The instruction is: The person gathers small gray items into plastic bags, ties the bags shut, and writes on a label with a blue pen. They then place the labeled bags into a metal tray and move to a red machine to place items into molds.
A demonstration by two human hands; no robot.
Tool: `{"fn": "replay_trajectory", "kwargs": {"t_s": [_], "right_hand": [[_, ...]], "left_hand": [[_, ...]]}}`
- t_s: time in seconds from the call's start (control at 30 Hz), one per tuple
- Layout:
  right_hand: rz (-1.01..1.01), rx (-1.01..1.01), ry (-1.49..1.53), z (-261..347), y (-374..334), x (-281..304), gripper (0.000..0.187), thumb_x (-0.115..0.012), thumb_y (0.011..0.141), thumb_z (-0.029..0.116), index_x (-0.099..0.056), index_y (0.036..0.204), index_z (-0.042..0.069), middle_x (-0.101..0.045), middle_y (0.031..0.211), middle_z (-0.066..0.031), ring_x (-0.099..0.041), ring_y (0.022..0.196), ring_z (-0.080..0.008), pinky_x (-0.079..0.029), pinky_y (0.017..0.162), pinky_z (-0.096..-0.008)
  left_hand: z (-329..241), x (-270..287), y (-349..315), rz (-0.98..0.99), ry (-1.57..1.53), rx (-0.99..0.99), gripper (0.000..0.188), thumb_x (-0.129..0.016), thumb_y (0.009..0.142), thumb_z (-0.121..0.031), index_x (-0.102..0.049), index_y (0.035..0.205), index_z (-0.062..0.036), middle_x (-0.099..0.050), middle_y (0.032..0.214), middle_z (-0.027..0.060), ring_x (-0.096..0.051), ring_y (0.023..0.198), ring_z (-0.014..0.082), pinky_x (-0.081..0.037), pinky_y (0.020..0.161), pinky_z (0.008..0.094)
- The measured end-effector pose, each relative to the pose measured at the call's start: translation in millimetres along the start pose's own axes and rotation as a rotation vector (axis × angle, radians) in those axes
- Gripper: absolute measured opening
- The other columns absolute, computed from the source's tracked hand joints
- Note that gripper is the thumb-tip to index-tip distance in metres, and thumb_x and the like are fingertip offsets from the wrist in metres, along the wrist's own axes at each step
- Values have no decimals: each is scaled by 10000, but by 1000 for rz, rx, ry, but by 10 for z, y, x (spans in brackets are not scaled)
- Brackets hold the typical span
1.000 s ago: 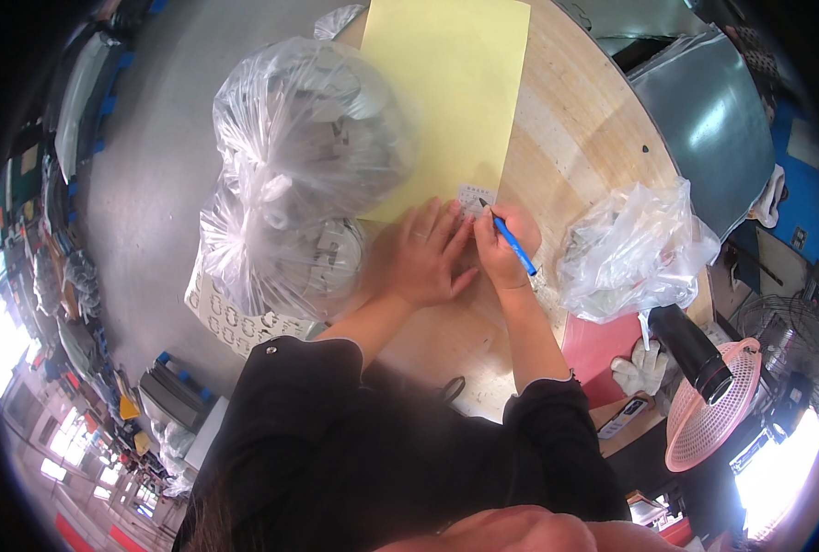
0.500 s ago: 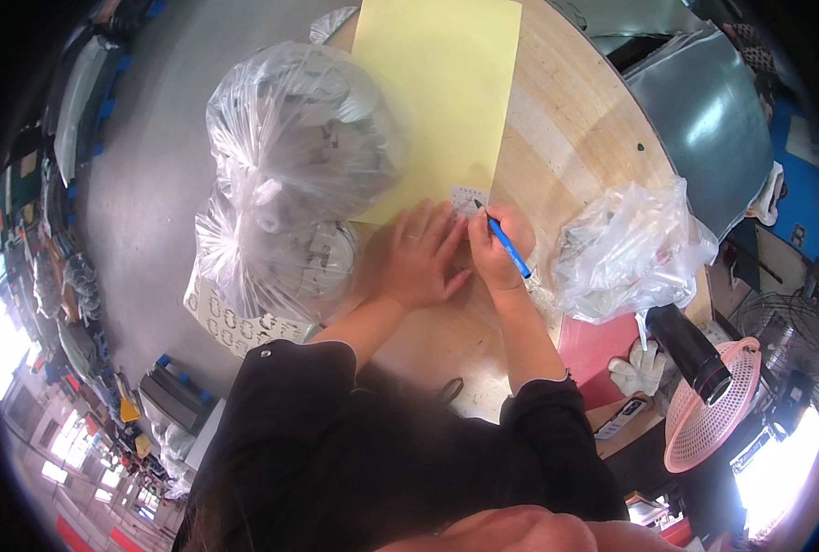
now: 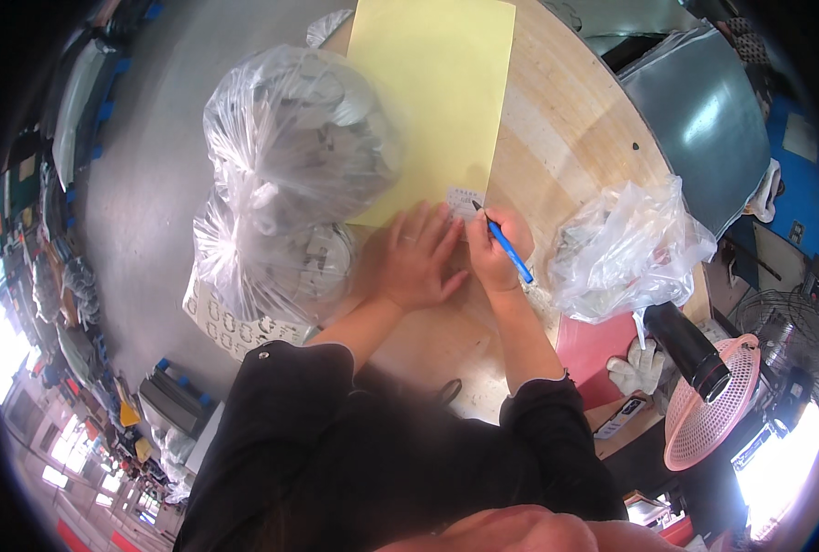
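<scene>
In my right hand (image 3: 494, 247) is a blue pen (image 3: 511, 248), its dark tip on a small white printed label (image 3: 463, 196). The label lies at the near right corner of a large yellow sheet (image 3: 432, 101). My left hand (image 3: 421, 255) rests flat with fingers stretched out, its fingertips at the sheet's near edge beside the label. Left of the sheet sit two tied clear plastic bags (image 3: 290, 120) holding pale pieces that I cannot make out.
A crumpled clear plastic bag (image 3: 626, 248) lies to the right, near a black cylinder (image 3: 690, 354), a pink mesh basket (image 3: 713, 405) and a white glove (image 3: 637, 368). Dark metal sheets (image 3: 699, 120) are stacked at the far right. A punched white strip (image 3: 235, 317) pokes out under the bags.
The pen tip has shifted very slightly on the label. Both hands otherwise keep their places, and the whole view has drifted a little.
</scene>
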State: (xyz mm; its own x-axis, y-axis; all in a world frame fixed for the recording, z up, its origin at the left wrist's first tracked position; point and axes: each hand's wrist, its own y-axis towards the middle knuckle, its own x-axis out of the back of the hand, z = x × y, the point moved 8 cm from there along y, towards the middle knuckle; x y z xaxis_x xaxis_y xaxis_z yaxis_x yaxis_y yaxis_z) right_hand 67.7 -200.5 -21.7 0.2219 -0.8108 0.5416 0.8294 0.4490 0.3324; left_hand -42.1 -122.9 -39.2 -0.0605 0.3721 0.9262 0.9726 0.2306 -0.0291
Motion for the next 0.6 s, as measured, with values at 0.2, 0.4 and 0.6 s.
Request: {"fn": "replay_trajectory", "kwargs": {"t_s": [0.2,0.4,0.6], "right_hand": [[11,123,22,203,-55,100,128,-708,753,61,-589,797,43,-632,741,-122,-598,619,-294,-484,558,-372],[-46,1,11,130,-59,82,114,-705,734,75,-597,770,62,-610,715,-107,-585,619,-292,-472,551,-381],[41,-33,-14,78,-88,-29,105,-683,766,127,-602,720,78,-564,655,-102,-550,613,-316,-450,551,-411]], "left_hand": [[10,-46,-14,57,32,5,753,-634,763,-526,-469,1378,-124,-343,1495,144,-281,1392,367,-190,1121,541],[4,-65,3,67,95,-23,777,-618,777,-533,-434,1411,-124,-322,1508,153,-278,1385,391,-192,1113,557],[30,-95,-23,100,19,9,772,-628,775,-519,-430,1416,-136,-318,1507,157,-270,1388,392,-171,1118,561]]}}
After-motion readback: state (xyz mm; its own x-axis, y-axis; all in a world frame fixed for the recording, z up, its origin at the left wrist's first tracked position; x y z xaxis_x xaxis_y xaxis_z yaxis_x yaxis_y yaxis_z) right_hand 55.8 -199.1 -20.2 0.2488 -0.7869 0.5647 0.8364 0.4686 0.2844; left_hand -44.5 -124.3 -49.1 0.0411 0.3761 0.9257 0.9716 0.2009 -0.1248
